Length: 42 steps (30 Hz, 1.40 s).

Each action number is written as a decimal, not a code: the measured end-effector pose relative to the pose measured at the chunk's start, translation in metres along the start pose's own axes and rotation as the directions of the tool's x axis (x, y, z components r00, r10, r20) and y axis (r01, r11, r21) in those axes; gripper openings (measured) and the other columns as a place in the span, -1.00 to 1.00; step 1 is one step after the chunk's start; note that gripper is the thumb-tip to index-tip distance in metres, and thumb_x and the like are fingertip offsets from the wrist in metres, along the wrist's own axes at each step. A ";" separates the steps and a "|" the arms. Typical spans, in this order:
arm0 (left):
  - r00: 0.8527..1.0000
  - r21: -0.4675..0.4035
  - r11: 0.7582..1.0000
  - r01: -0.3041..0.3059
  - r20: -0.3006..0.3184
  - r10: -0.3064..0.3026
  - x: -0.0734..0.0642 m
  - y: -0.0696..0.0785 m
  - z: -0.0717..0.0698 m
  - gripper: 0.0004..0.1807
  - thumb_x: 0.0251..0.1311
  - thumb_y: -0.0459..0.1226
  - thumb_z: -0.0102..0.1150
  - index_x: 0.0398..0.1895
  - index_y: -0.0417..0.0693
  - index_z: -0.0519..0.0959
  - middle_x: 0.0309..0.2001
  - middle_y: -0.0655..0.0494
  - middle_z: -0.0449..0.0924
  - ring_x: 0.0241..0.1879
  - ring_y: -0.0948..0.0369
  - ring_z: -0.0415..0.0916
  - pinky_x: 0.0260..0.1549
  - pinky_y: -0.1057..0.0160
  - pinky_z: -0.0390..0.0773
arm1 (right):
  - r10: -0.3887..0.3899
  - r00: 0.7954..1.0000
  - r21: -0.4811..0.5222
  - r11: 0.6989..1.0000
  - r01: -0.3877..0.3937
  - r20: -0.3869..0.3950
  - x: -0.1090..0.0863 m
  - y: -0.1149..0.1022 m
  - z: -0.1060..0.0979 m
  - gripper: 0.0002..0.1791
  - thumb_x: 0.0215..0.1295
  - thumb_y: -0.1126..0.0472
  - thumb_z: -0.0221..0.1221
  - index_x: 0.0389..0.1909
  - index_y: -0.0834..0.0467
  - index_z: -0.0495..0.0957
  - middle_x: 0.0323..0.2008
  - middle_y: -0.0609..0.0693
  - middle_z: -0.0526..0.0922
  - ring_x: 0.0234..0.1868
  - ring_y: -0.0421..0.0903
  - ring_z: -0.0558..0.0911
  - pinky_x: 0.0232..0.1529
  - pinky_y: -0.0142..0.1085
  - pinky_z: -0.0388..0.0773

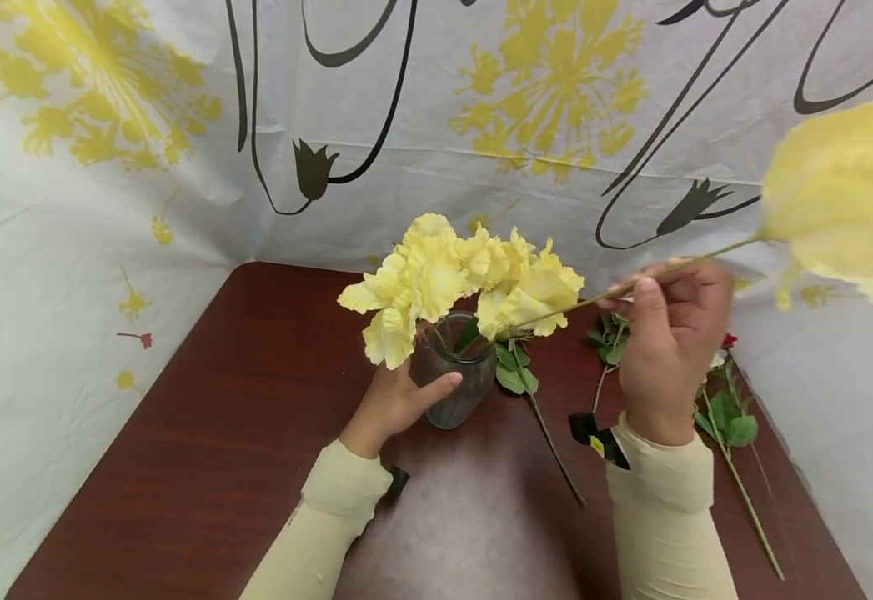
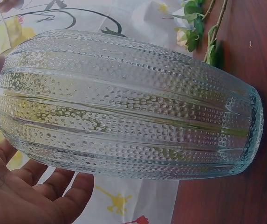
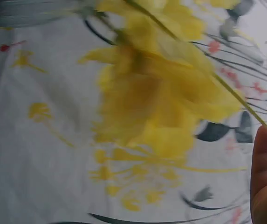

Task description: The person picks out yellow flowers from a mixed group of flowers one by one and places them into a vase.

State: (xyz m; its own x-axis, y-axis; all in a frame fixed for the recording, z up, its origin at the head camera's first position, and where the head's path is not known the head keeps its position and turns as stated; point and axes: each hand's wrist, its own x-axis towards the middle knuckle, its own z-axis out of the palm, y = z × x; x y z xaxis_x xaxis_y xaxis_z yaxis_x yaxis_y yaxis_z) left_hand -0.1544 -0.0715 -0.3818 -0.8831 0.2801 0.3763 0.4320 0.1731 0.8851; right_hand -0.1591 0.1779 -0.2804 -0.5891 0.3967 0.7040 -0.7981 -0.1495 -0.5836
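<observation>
A clear ribbed glass vase (image 1: 454, 396) stands upright on the table, textured with small dimples in the left wrist view. My left hand (image 1: 394, 404) holds its side near the rim, thumb on one side and fingers (image 2: 79, 191) on the other. Ruffled yellow flowers (image 1: 432, 271) lean out of the vase to both sides. My right hand (image 1: 672, 346), raised at the right, pinches the thin stem (image 1: 724, 249) of another yellow flower (image 1: 849, 200). Its bloom points up and right; the stem's lower end overlaps the flowers at the vase mouth.
A leafy green stem (image 1: 552, 442) lies on the dark red wooden table (image 1: 203, 467), right of the vase. More leafy stems (image 1: 740, 492) lie along the right edge, with a red bloom (image 1: 729, 341) among them. Printed cloth (image 1: 376, 108) hangs behind and at both sides.
</observation>
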 end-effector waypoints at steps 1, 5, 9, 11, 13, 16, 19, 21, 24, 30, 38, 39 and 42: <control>1.000 -0.004 1.000 0.002 0.002 -0.002 0.000 0.000 0.000 0.06 0.22 -0.28 0.32 0.62 0.07 -0.18 0.57 0.17 -0.16 0.51 0.23 -0.12 0.37 -0.13 0.07 | 0.009 0.999 -0.023 1.000 -0.008 0.033 -0.003 0.006 -0.003 -0.86 0.35 0.54 0.06 -0.12 0.48 0.35 -0.35 0.34 0.49 -0.42 0.13 0.61 -0.38 -0.19 0.63; 1.000 -0.009 1.000 -0.004 0.001 0.004 0.000 0.000 0.000 0.06 0.21 -0.29 0.32 0.62 0.09 -0.18 0.57 0.18 -0.15 0.51 0.21 -0.11 0.36 -0.14 0.08 | 0.069 0.994 -0.067 0.996 -0.063 0.090 -0.017 0.026 -0.009 -0.83 0.41 0.47 0.07 -0.05 0.43 0.35 -0.29 0.31 0.50 -0.38 0.10 0.61 -0.33 -0.20 0.63; 1.000 -0.005 1.000 0.007 0.001 -0.007 0.000 0.001 0.000 0.06 0.20 -0.27 0.32 0.62 0.13 -0.17 0.57 0.19 -0.15 0.52 0.21 -0.13 0.36 -0.16 0.07 | 0.135 0.987 -0.087 0.988 -0.128 0.082 -0.031 0.040 -0.007 -0.85 0.43 0.44 0.07 -0.06 0.36 0.36 -0.26 0.24 0.48 -0.37 0.06 0.62 -0.32 -0.23 0.63; 1.000 -0.014 1.000 0.018 0.003 -0.018 0.000 0.001 0.000 0.07 0.21 -0.26 0.32 0.62 0.16 -0.18 0.57 0.21 -0.16 0.52 0.20 -0.11 0.36 -0.16 0.07 | 0.168 0.982 -0.107 0.982 -0.158 0.083 -0.037 0.046 -0.005 -0.87 0.43 0.43 0.07 -0.08 0.34 0.36 -0.27 0.22 0.48 -0.36 0.05 0.63 -0.32 -0.23 0.63; 0.999 -0.016 0.999 0.034 0.002 -0.034 0.000 0.002 0.000 0.06 0.22 -0.24 0.32 0.62 0.19 -0.18 0.57 0.22 -0.15 0.51 0.19 -0.10 0.35 -0.16 0.08 | 0.200 0.976 -0.137 0.973 -0.187 0.084 -0.041 0.052 -0.002 -0.89 0.44 0.42 0.08 -0.13 0.34 0.35 -0.28 0.20 0.49 -0.37 0.03 0.62 -0.32 -0.24 0.62; 0.999 -0.010 0.999 0.045 0.003 -0.044 0.000 0.002 0.001 0.07 0.22 -0.22 0.33 0.62 0.17 -0.19 0.57 0.19 -0.15 0.52 0.19 -0.12 0.35 -0.17 0.08 | 0.241 0.968 -0.199 0.954 -0.222 0.075 -0.045 0.060 0.001 -0.89 0.44 0.37 0.10 -0.17 0.29 0.34 -0.28 0.16 0.52 -0.36 -0.03 0.57 -0.32 -0.28 0.54; 0.999 -0.002 0.999 0.043 0.001 -0.043 0.000 0.002 0.002 0.06 0.22 -0.22 0.33 0.62 0.13 -0.19 0.57 0.16 -0.14 0.52 0.22 -0.14 0.36 -0.16 0.07 | 0.297 0.953 -0.250 0.929 -0.273 0.064 -0.047 0.066 0.005 -0.88 0.46 0.31 0.12 -0.18 0.22 0.35 -0.27 0.09 0.52 -0.44 -0.10 0.47 -0.33 -0.30 0.48; 1.000 -0.004 1.000 0.030 -0.001 -0.030 0.000 0.002 0.002 0.05 0.21 -0.24 0.33 0.61 0.09 -0.16 0.56 0.14 -0.12 0.51 0.23 -0.13 0.36 -0.14 0.08 | 0.338 0.938 -0.286 0.909 -0.305 0.075 -0.048 0.070 0.008 -0.88 0.46 0.28 0.12 -0.19 0.19 0.35 -0.30 0.07 0.50 -0.45 -0.11 0.44 -0.33 -0.27 0.46; 1.000 -0.008 1.000 0.012 -0.006 -0.012 0.000 0.001 0.002 0.03 0.20 -0.25 0.34 0.60 0.05 -0.11 0.55 0.13 -0.07 0.50 0.23 -0.09 0.36 -0.10 0.11 | 0.403 0.906 -0.350 0.873 -0.340 0.126 -0.051 0.074 0.010 -0.91 0.47 0.31 0.09 -0.19 0.19 0.35 -0.36 0.03 0.45 -0.52 -0.12 0.37 -0.36 -0.28 0.44; 0.999 -0.034 0.999 -0.035 -0.035 0.034 0.000 -0.002 0.003 0.06 0.15 -0.28 0.39 0.59 0.08 -0.09 0.53 0.15 -0.03 0.49 0.20 -0.04 0.34 -0.12 0.13 | 0.489 0.829 -0.485 0.813 -0.321 0.271 -0.057 0.077 0.005 -0.72 0.46 0.26 0.14 0.13 0.17 0.50 -0.14 0.00 0.58 -0.26 -0.14 0.53 -0.24 -0.29 0.44; 1.000 -0.053 0.999 0.013 -0.022 -0.014 -0.002 -0.005 0.003 0.05 0.20 -0.18 0.34 0.58 0.38 -0.16 0.53 0.30 -0.09 0.50 0.26 -0.08 0.35 -0.11 0.11 | 0.605 0.730 -0.550 0.744 -0.378 0.317 -0.070 0.077 -0.018 -0.78 0.48 0.18 0.13 0.00 0.19 0.59 -0.08 0.08 0.60 -0.19 -0.08 0.54 -0.21 -0.29 0.47; 1.000 -0.046 0.999 0.014 -0.021 -0.015 -0.002 -0.005 0.003 0.06 0.21 -0.18 0.34 0.58 0.38 -0.18 0.53 0.29 -0.11 0.50 0.25 -0.09 0.35 -0.13 0.11 | 0.620 0.720 -0.545 0.738 -0.398 0.313 -0.072 0.078 -0.022 -0.79 0.49 0.18 0.12 -0.05 0.23 0.57 -0.08 0.09 0.58 -0.20 -0.05 0.53 -0.22 -0.28 0.47; 1.000 -0.041 0.999 0.000 -0.025 -0.001 -0.001 -0.005 0.002 0.09 0.20 -0.22 0.35 0.60 0.32 -0.21 0.55 0.25 -0.14 0.51 0.23 -0.11 0.35 -0.14 0.10 | 0.660 0.684 -0.504 0.725 -0.470 0.310 -0.076 0.078 -0.034 -0.76 0.52 0.15 0.08 -0.10 0.30 0.50 -0.15 0.13 0.52 -0.23 0.00 0.48 -0.23 -0.26 0.45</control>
State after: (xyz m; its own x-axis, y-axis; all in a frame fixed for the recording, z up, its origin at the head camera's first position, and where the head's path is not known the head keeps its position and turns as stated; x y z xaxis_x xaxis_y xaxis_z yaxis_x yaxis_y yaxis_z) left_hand -0.1546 -0.0704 -0.3871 -0.8879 0.2567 0.3818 0.4240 0.1345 0.8956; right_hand -0.1722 0.1664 -0.3934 -0.9689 -0.1083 0.2225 -0.2380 0.1620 -0.9577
